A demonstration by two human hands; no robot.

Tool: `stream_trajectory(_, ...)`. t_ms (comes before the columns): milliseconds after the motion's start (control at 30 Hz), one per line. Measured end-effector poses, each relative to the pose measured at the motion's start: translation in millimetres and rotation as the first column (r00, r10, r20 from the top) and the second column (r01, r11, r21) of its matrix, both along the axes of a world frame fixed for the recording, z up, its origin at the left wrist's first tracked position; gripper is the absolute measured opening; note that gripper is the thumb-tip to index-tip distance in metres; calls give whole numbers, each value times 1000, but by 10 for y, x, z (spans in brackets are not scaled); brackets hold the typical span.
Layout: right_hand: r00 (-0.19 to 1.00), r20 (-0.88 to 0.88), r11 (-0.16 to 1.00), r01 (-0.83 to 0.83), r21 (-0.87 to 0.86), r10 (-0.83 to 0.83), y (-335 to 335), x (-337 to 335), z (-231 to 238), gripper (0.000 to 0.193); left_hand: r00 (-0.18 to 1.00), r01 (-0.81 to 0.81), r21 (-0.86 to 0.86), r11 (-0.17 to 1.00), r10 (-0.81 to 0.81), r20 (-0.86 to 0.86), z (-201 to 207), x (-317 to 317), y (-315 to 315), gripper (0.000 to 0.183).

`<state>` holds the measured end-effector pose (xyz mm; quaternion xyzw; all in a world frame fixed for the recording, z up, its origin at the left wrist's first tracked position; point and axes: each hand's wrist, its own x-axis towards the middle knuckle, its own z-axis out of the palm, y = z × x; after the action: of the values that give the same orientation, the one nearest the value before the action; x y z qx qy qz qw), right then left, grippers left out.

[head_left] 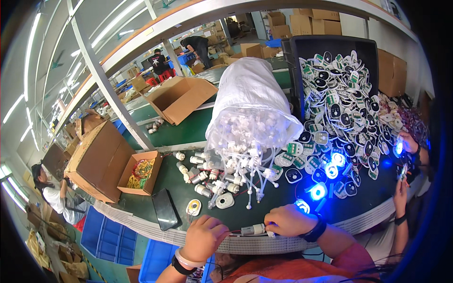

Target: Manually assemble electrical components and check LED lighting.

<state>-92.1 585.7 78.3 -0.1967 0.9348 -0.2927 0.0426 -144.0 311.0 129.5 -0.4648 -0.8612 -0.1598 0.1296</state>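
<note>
Near the front edge of the green bench, a small pump motor [253, 229] with a grey metal body and a white end lies between my two hands. My left hand [203, 238] is closed, pinching the thin wires [233, 233] that run from the motor. At the motor's white end, my right hand [290, 220] is closed around it; its fingertips are partly hidden. A round white part with a yellow ring [193, 207] and a white oval cover [224, 200] lie just beyond my hands. Several similar motors [203, 190] are heaped behind them.
A white sack [250, 89] spills clear plastic parts with tubes. A black bin [335, 40] tips out round covers. Glowing blue lights [318, 191] lie right of centre. A black tablet [164, 209], a small carton [150, 183] and another person's hands [406, 144] are nearby.
</note>
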Motion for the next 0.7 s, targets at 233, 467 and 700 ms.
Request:
stream_trajectory(233, 959, -213, 857, -264, -442, 186, -260, 37, 166, 59, 986, 160, 103, 982, -163, 23, 84, 29, 252, 13)
stream_trajectory(467, 970, 33, 757, -166, -632, 240, -185, 61, 145, 40, 954, 252, 203, 946, -278, 111, 225, 51, 468, 13)
stream_trajectory(700, 952, -302, 833, -210, -511, 54, -182, 71, 92, 23, 954, 110, 287, 952, -182, 239, 281, 32, 429, 19)
